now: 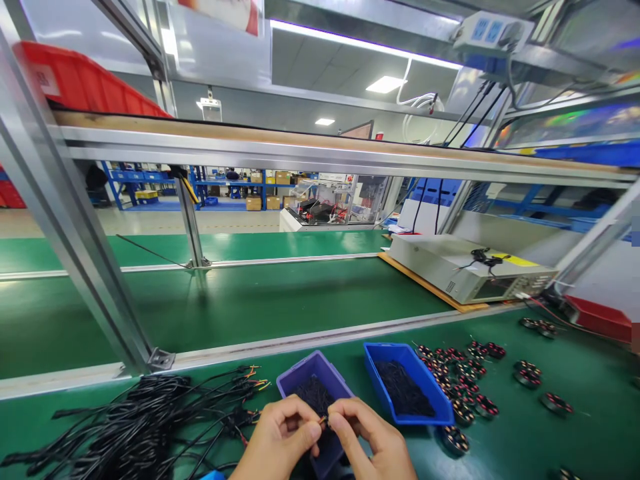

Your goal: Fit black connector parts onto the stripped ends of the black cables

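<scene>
My left hand (283, 433) is closed in a pinch on a thin wire (323, 420) with an orange end. Facing it, my right hand (370, 437) pinches at the wire's tip; a tiny dark piece seems to be between its fingers, too small to name. Both hands meet above the near part of a purple bin (341, 381), which holds thin black pieces (313, 393). Just right of it stands a blue bin (435, 399) with similar black pieces (403, 387). A heap of black cables (125, 423) with bare coloured wire ends lies left of my hands.
Several round copper-wound motor stators (455, 367) are spread over the green bench (505, 427) at right. Behind are a grey bench instrument (470, 267), a red tray (600, 319) and a metal rail (300, 339). An aluminium post (85, 207) rises at left, under a shelf (300, 148).
</scene>
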`<state>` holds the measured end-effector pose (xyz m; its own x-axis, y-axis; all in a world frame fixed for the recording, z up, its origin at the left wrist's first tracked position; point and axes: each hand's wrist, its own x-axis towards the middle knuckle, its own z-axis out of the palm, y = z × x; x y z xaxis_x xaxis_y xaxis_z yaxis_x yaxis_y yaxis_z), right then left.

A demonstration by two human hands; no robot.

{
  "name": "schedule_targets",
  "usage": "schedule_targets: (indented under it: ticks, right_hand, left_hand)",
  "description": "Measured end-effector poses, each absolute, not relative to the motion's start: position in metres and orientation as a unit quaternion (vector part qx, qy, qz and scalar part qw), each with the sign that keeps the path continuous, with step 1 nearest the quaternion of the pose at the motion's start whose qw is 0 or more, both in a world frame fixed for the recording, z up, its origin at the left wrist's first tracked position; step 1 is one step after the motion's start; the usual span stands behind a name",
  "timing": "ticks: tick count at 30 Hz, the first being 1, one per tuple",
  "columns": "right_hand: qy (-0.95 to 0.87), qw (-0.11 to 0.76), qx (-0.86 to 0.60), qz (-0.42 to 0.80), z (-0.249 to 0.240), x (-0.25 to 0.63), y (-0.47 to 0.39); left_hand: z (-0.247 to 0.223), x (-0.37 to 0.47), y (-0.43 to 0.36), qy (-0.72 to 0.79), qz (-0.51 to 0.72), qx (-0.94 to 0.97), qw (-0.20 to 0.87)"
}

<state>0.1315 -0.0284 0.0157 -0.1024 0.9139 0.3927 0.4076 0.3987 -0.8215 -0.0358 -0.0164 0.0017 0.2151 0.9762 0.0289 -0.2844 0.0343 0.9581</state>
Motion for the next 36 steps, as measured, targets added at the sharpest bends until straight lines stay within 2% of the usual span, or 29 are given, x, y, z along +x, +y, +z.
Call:
schedule_targets:
  ticks: [10,17,27,32,36]
  right_hand:
    - [-0.679,0.478,-0.476,0.290,0.017,0.128,-0.029]
    - [-0.603,0.540,-0.507,0.297,0.014,0.120,-0.033]
    - [-0.608,0.540,-0.502,0.297,0.011,0.118,-0.031]
    - [-0.653,0.510,-0.492,0.267,0.016,0.119,-0.031]
    - [-0.746,0.466,-0.442,0.175,0.019,0.126,-0.028]
  left_hand:
    - [0.000,-0.037,-0.015,0.356,0.514,0.467,0.624]
    - [0.000,-0.038,-0.015,0.357,0.510,0.471,0.625]
    - [-0.002,-0.038,-0.016,0.357,0.515,0.485,0.610]
    - [-0.001,-0.038,-0.015,0.347,0.522,0.473,0.620]
    - [0.000,-0.039,-0.015,0.347,0.517,0.454,0.637]
